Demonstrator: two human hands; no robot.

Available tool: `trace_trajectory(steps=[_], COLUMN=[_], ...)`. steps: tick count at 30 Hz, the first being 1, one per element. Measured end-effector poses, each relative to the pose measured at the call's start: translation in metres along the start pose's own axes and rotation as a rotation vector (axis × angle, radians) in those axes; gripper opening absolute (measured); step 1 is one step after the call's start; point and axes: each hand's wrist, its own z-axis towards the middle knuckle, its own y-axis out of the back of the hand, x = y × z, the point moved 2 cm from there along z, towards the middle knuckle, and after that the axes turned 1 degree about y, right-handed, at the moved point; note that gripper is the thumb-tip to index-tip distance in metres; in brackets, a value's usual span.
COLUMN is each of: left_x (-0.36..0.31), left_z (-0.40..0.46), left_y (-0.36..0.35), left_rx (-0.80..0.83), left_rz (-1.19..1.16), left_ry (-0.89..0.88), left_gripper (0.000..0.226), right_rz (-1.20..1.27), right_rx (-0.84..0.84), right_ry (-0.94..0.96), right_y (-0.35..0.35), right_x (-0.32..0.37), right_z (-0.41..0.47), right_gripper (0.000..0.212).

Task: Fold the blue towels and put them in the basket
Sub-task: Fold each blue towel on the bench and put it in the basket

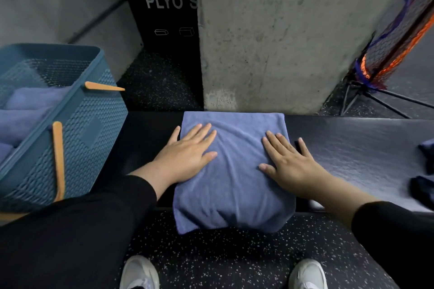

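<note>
Both hands [237, 159] press flat-fingered on blue towel [232, 185] across dark bench [352, 148].

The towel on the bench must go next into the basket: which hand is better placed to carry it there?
Probably the left hand: the basket stands on the left side, beside it. The right hand would have to cross over the towel.

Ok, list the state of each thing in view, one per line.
blue towel: folded, flat on the bench, near edge hanging over.
left hand: open, pressing the towel.
right hand: open, pressing the towel.
basket: upright, folded towels inside, handles down.
dark towels: unfolded, at bench's right end.
</note>
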Motion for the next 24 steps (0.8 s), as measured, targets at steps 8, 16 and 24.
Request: trace_trajectory(steps=[8,16,24], left_x=[-0.004,-0.01,-0.008], left_z=[0.006,-0.081,-0.118], left_y=[0.013,-0.014,-0.023], left_rx=[-0.351,-0.292,-0.241], left_rz=[-0.072,0.07,0.138], left_ry=[-0.052,-0.422,-0.309], left_gripper=[0.038,0.055,0.051], right_rz=[0.084,0.131,0.179], right_rx=[-0.169,-0.373,-0.263], right_ry=[-0.008,0.55,0.412], right_y=[0.012,0.024,0.003], right_x=[-0.016,0.003,-0.003], right_z=[0.034,-0.034,-0.087], right_gripper=[0.063,0.041,0.023])
